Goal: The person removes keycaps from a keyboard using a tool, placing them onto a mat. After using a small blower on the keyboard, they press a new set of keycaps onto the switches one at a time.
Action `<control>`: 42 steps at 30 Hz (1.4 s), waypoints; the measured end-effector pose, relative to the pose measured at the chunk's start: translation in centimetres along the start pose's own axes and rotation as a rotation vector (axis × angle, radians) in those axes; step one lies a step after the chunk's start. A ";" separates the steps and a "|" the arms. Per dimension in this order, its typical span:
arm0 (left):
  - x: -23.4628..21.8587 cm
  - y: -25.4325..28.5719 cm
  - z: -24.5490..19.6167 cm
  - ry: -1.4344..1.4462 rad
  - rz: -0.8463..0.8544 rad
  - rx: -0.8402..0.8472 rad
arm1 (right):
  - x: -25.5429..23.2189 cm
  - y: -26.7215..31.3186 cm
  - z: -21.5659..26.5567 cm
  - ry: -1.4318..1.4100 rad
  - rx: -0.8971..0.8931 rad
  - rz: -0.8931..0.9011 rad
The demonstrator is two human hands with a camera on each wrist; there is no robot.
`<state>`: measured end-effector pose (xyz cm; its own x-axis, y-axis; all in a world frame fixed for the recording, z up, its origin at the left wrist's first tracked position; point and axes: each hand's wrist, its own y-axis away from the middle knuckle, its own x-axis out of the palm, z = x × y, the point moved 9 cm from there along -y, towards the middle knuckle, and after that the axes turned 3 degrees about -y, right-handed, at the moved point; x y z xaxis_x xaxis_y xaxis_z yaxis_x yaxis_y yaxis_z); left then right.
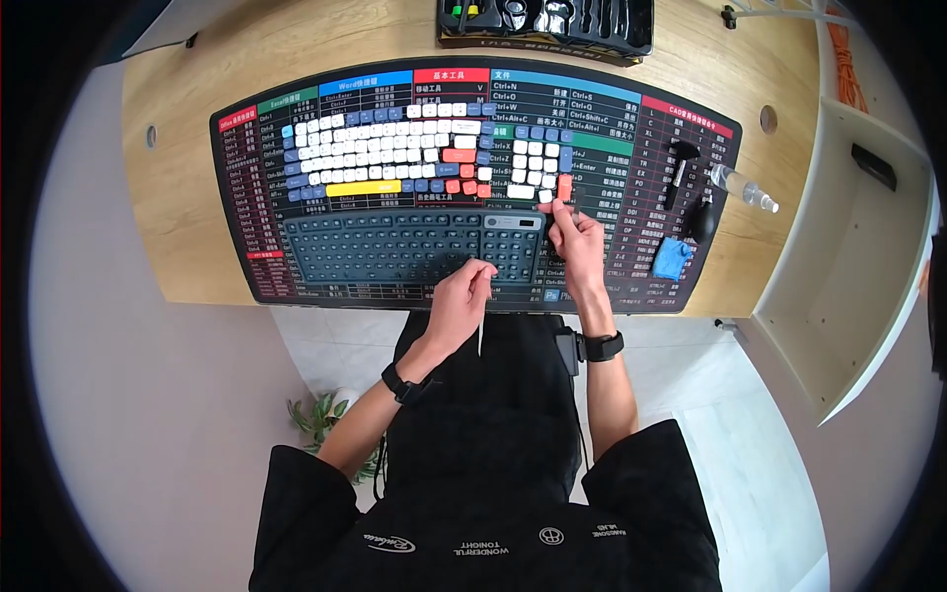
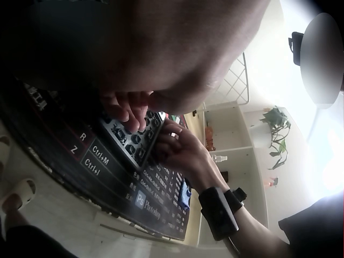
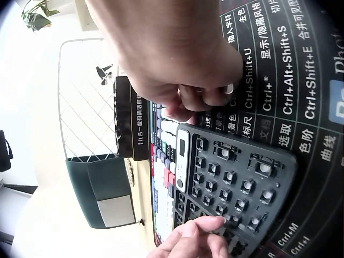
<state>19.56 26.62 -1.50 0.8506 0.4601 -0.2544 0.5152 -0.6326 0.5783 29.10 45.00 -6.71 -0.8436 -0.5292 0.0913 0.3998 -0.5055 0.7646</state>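
A dark keyboard [image 1: 380, 252] with bare switches lies on the printed mat; its number pad and small display show in the right wrist view [image 3: 228, 185]. Behind it lie rows of loose white keycaps [image 1: 365, 148], with blue, red and yellow ones. My left hand [image 1: 462, 304] rests with bent, relaxed fingertips at the near side of the number pad [image 2: 129, 142]. Beside the keyboard's right end, my right hand [image 1: 580, 245] reaches its fingertips to the red keycap [image 1: 564, 185] at the keycaps' right edge. Its fingers are bent in the right wrist view [image 3: 177, 70]; whether they pinch anything is hidden.
On the mat's right lie a black brush [image 1: 679, 173], a black air blower [image 1: 702, 219], a clear spray bottle [image 1: 742, 187] and a blue cloth [image 1: 673, 259]. A black tray [image 1: 547, 44] stands at the back. An open white shelf [image 1: 838, 237] is beside the table.
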 end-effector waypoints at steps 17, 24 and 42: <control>-1.5 0.5 1.3 -0.016 -0.020 0.038 | -2.1 2.0 -1.3 0.020 -0.048 -0.004; -8.4 2.2 1.2 -0.183 -0.232 0.153 | -7.4 6.3 -2.9 0.479 -0.254 -0.137; -26.7 4.2 12.8 -0.635 -0.532 0.036 | -11.5 3.3 -4.4 1.003 -0.131 -0.381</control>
<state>0.36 3.69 -2.22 0.3846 0.2711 -0.8824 0.8591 -0.4547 0.2348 41.66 46.40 -8.07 -0.2668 -0.6085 -0.7474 0.2590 -0.7922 0.5525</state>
